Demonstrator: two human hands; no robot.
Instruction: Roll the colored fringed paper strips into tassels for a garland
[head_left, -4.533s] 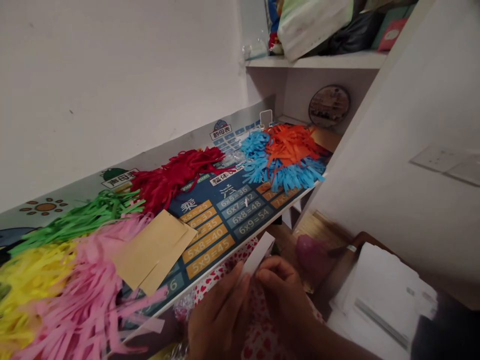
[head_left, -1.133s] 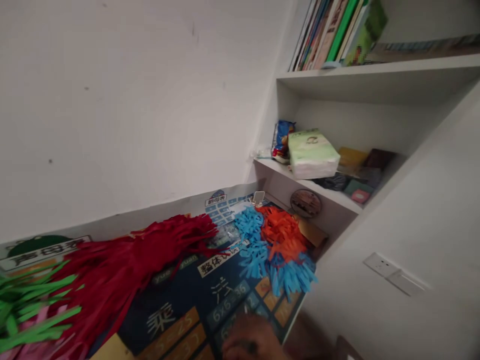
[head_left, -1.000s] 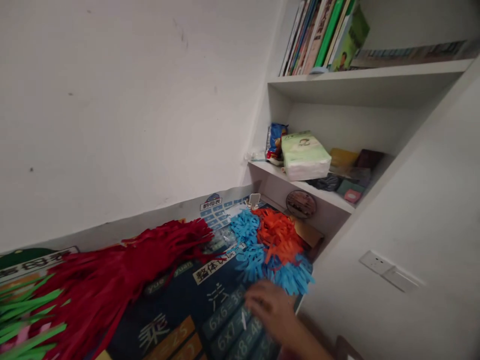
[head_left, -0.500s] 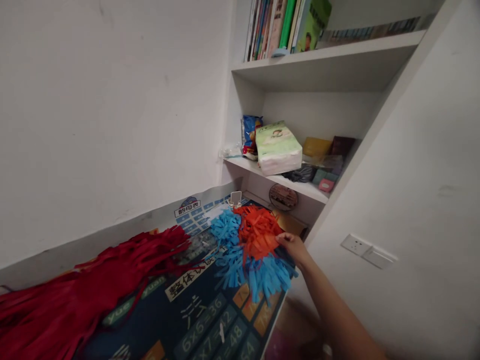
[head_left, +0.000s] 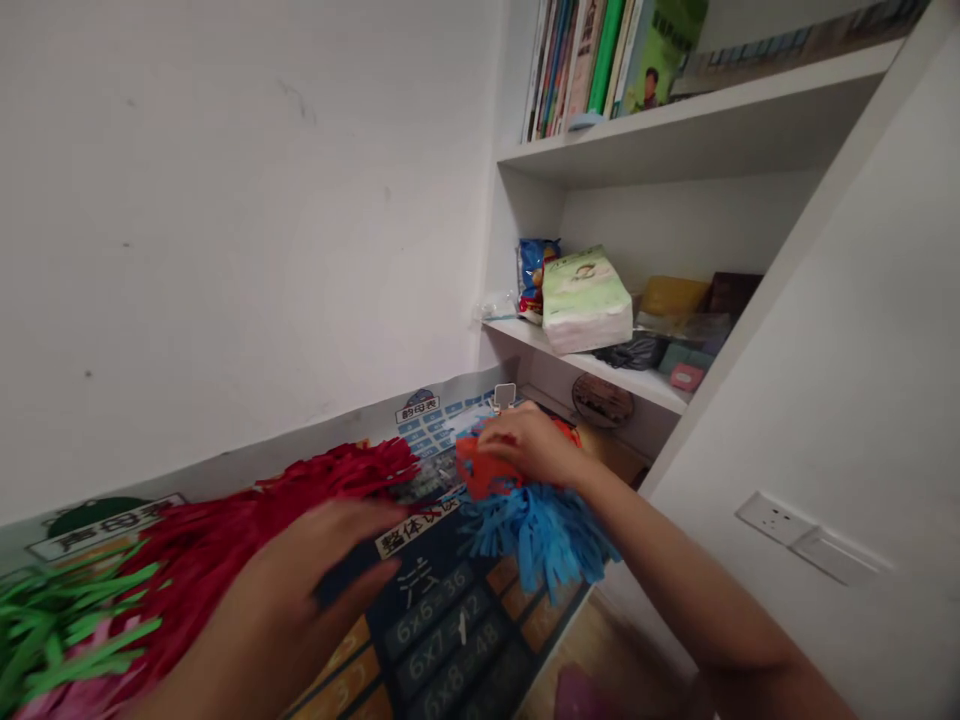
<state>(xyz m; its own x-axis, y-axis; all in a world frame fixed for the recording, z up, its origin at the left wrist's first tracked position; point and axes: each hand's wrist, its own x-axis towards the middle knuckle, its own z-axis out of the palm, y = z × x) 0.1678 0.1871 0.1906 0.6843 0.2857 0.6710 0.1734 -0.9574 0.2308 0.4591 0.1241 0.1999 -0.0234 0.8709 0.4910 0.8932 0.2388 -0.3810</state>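
Note:
My right hand (head_left: 534,442) is closed on an orange fringed paper tassel (head_left: 480,470), its fingers curled over the strips and hiding part of them. Directly below the orange strips spreads a blue fringed paper tassel (head_left: 544,530), its ends toward the table's right edge. My left hand (head_left: 304,560), a little blurred, hovers in the foreground with thumb and fingers apart and nothing between them. Behind it and to its left lies a long heap of dark red fringed paper (head_left: 210,535). Green fringed strips (head_left: 67,625) with some pink ones show at the far left.
A printed learning mat (head_left: 420,640) with sums and characters covers the table. Against the corner stand white shelves (head_left: 697,135) with books (head_left: 574,65), a green tissue pack (head_left: 589,300) and a snack bag (head_left: 532,275). A wall socket (head_left: 776,520) is at right.
My left hand has come into view from below. The right hand has moved left from the orange tassel's right edge onto its top. The view has shifted left, showing green strips.

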